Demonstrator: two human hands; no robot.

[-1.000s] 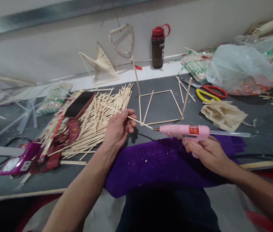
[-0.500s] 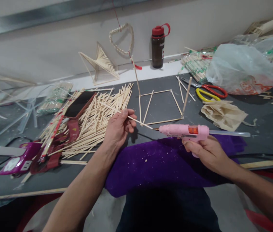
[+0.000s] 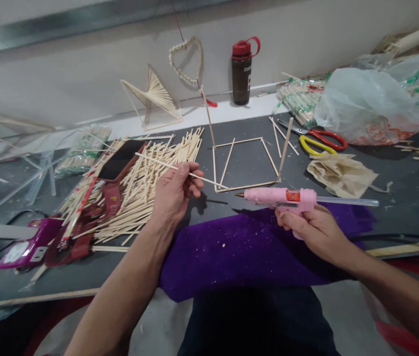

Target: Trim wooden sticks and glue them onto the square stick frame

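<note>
Between the thumb and fingers of my left hand (image 3: 176, 190) is a thin wooden stick (image 3: 153, 162), slanting down to the right. My right hand (image 3: 313, 227) grips a pink hot glue gun (image 3: 276, 197) with a clear glue stick (image 3: 346, 200) poking out of its back. The gun's metal nozzle points left, a short gap away from the stick's right end. Just beyond both hands lies a square frame of sticks (image 3: 244, 187), with upright sticks at two corners and one loose-looking stick across its left part.
A large pile of wooden sticks (image 3: 139, 198) and a phone (image 3: 120, 160) lie left. Scissors (image 3: 320, 143), crumpled paper (image 3: 343, 173) and a plastic bag (image 3: 365, 109) are right. A bottle (image 3: 241, 74) stands behind. Purple cloth (image 3: 224, 257) covers the table's front edge.
The stick in my left hand has moved left and slightly up, away from the nozzle it was touching or nearly touching. The glue gun has shifted slightly left and up.
</note>
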